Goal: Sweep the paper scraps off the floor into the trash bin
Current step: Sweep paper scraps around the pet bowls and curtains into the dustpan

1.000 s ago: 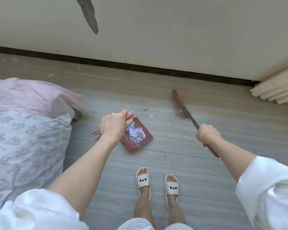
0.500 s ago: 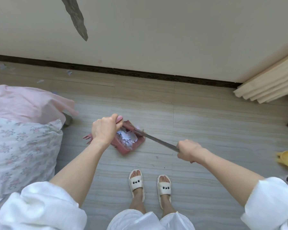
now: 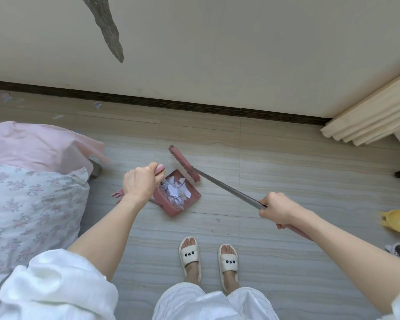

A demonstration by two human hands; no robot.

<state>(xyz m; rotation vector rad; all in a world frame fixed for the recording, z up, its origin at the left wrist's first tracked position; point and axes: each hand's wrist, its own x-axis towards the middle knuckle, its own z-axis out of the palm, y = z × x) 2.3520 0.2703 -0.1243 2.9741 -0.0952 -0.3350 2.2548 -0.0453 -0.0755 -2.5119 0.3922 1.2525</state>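
The left hand point(image 3: 140, 184) gripped the pink dustpan point(image 3: 177, 196) handle, fingers curled round it — white paper scraps point(image 3: 177, 189) lay heaped in the pan on the floor. The right hand point(image 3: 276, 209) clenched the broom point(image 3: 189, 168) shaft, its head at the pan's mouth — more scraps point(image 3: 98, 105) lay by the baseboard.

Matt dusty-pink plastic dustpan point(image 3: 183, 205) below the left hand point(image 3: 140, 185), crumpled white paper scraps point(image 3: 177, 190) inside, smooth grey metal broom shaft point(image 3: 226, 189) in the right hand point(image 3: 278, 210), pale wood-grain floor tiles point(image 3: 286, 172) beyond

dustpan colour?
Dusty pink-red dustpan, matching the broom head; seen in the head view.
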